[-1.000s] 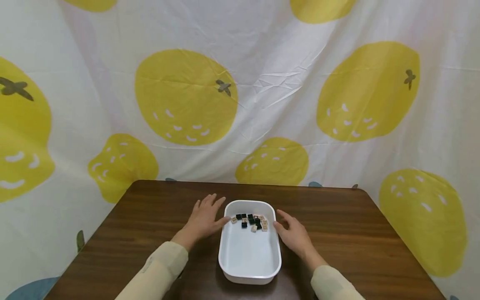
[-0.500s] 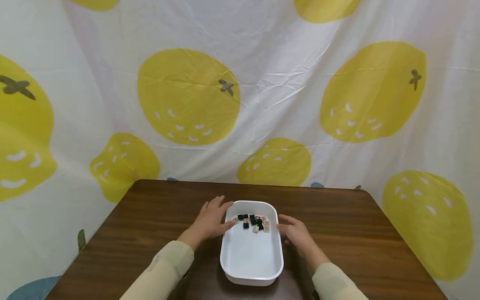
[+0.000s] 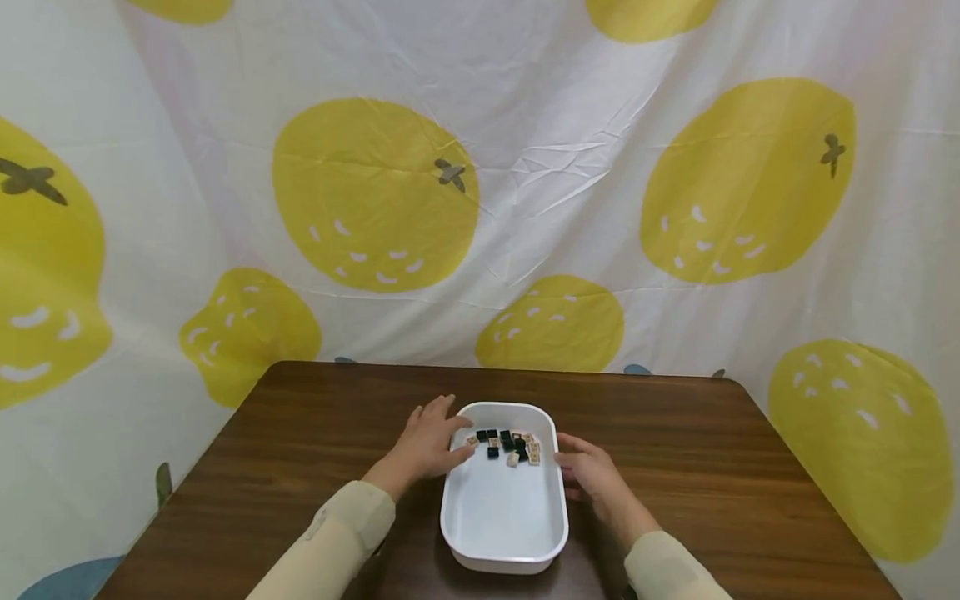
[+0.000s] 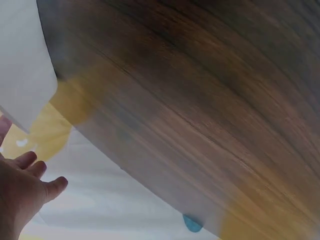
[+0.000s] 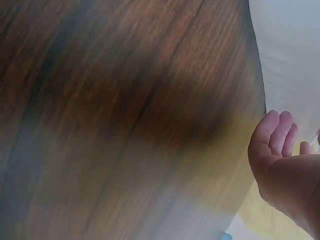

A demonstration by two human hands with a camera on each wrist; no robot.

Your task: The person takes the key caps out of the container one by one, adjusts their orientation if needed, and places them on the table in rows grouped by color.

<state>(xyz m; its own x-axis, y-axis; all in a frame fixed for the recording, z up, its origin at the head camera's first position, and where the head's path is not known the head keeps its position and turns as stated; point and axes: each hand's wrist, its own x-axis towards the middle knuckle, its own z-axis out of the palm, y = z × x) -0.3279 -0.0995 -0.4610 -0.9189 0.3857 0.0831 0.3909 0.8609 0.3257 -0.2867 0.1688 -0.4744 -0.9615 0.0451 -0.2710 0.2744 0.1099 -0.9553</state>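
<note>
A white rectangular tray (image 3: 504,533) with rounded corners stands on the brown table. Small black pieces (image 3: 492,452) and tan marked pieces (image 3: 534,454) lie loose at its far end, along with one whitish piece (image 3: 512,459). At the tray's left rim is my left hand (image 3: 427,443), its thumb reaching over the edge and its other fingers spread. The left wrist view shows those fingers (image 4: 36,167) extended beside the tray wall (image 4: 22,65). My right hand (image 3: 596,475) touches the tray's right side, with slightly bent fingers (image 5: 282,130) along the outer wall (image 5: 290,60).
The dark wooden tabletop (image 3: 697,467) spreads out on both sides of the tray. Behind it hangs a white curtain (image 3: 525,175) printed with large yellow fruit, reaching the table's back edge. Light sleeves (image 3: 341,521) cover both forearms.
Both hands have come in toward the tray: the left thumb has moved farther over the left rim, and the right hand has closed up to the right side. The pieces lie as before.
</note>
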